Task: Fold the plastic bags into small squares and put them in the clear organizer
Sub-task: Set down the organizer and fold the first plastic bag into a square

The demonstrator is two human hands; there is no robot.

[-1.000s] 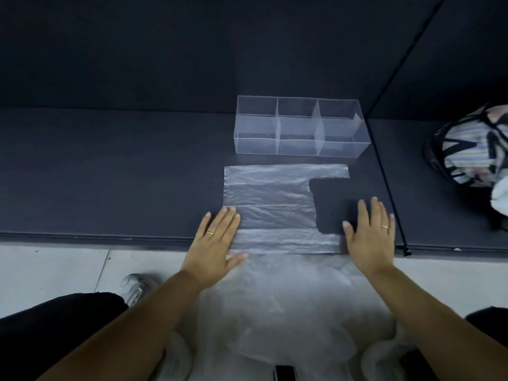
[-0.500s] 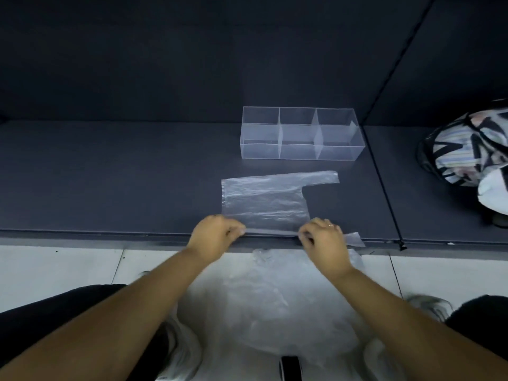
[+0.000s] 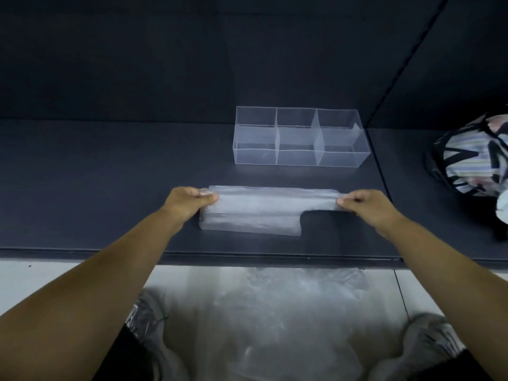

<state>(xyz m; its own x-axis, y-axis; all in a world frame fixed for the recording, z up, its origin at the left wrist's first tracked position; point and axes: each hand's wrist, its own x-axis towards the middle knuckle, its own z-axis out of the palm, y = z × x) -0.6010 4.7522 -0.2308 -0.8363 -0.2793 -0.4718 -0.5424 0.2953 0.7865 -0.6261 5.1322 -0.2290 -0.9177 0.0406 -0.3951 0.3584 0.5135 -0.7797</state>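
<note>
A translucent plastic bag (image 3: 255, 213) lies on the dark table (image 3: 110, 188), folded over lengthwise into a long band. My left hand (image 3: 187, 202) pinches the bag's folded edge at its left end. My right hand (image 3: 365, 204) pinches the same edge at the right end, by the handle strip. Beyond the bag stands the clear organizer (image 3: 299, 138) with three compartments; nothing shows inside them.
A pile of loose plastic bags (image 3: 275, 320) lies on the floor below the table's front edge, between my shoes. A striped patterned bag (image 3: 472, 152) sits at the right on the neighbouring table section. A dark wall rises behind the organizer.
My hands went from flat on the bag to pinching its near edge, then carried that edge away from me over the rest. The bag now lies as a narrower band.
</note>
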